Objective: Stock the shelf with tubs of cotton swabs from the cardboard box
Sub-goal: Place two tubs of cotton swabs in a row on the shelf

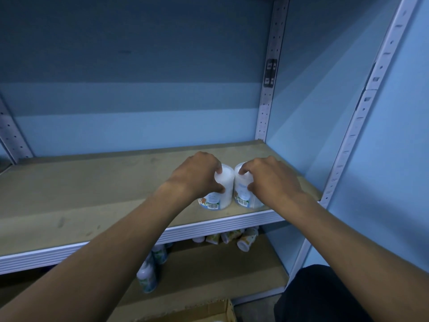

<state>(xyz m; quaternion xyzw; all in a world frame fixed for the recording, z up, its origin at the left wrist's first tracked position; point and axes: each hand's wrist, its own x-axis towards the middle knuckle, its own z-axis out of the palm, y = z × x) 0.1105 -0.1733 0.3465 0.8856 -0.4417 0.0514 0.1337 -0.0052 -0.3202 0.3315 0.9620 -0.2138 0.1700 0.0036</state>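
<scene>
Two clear tubs of cotton swabs stand upright side by side near the front right of the brown shelf board [92,194]. My left hand [197,175] grips the left tub [220,194] from above. My right hand [271,180] grips the right tub [241,194] the same way. Both tubs carry a barcode label low on the front. A corner of the cardboard box [218,310] shows at the bottom edge.
A lower shelf [209,270] holds several small bottles [148,275] and toppled containers [246,240]. White perforated uprights [267,89] frame the shelf bay against a blue wall. A dark trouser leg [320,296] is at the lower right.
</scene>
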